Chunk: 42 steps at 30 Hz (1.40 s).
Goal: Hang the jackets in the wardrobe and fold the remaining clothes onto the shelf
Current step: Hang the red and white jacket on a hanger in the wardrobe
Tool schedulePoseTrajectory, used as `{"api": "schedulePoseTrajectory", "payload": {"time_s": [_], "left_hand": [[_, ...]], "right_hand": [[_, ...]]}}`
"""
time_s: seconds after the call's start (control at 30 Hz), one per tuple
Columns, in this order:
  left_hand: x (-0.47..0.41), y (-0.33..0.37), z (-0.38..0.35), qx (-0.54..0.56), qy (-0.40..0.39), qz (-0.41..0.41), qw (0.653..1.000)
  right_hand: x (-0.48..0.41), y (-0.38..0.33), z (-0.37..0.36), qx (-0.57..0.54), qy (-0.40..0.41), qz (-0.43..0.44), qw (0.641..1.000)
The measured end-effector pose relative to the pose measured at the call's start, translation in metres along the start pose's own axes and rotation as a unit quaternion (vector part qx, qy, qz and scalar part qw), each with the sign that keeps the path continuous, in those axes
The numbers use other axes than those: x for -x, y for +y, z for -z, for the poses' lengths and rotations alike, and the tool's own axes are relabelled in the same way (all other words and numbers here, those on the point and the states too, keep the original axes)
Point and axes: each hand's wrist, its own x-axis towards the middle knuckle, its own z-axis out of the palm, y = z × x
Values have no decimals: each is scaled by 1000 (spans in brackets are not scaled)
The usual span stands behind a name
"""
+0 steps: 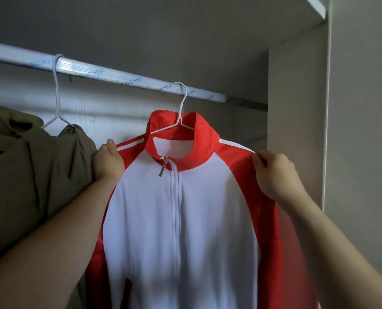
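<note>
My left hand (108, 162) and right hand (272, 172) each close on a shoulder of the red-and-white jacket (179, 219), which hangs by a white hanger (181, 112) from the wardrobe rail (109, 73) beside an olive jacket (29, 170).

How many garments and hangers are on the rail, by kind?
Red and white jacket: 1
Olive jacket: 1
White wire hangers: 2
Total: 4, all hanging from the rail. The left hand and right hand each grip a shoulder of the red and white jacket.
</note>
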Motion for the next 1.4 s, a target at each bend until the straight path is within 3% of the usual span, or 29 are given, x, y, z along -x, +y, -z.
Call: {"api": "schedulePoseTrajectory", "payload": {"time_s": [0.13,0.37,0.5,0.6,0.9,1.07,1.23,1.3,1.4], "left_hand": [[0,-2,1,-13,4,-4,1000],[-1,-3,5,5,9,-4,1000],[-3,-5,8,3,11,-14,1000],[-4,-6,8,-3,9,-24,1000],[-5,-10,5,2,21,-32,999],[-8,-12,6,29,39,-18,999],[-10,-11,9,78,35,-1,996],[-11,-10,12,102,29,10,994],[-11,-15,14,122,40,35,991]], "right_hand": [[13,-5,-3,4,98,52,994],[27,0,-20,-22,176,29,984],[26,4,-24,-19,208,70,976],[27,7,-27,12,200,98,975],[33,20,-45,154,289,123,937],[42,36,-60,164,268,194,929],[39,34,-64,121,198,192,954],[31,29,-58,76,187,174,964],[12,19,-51,-2,167,78,983]]}}
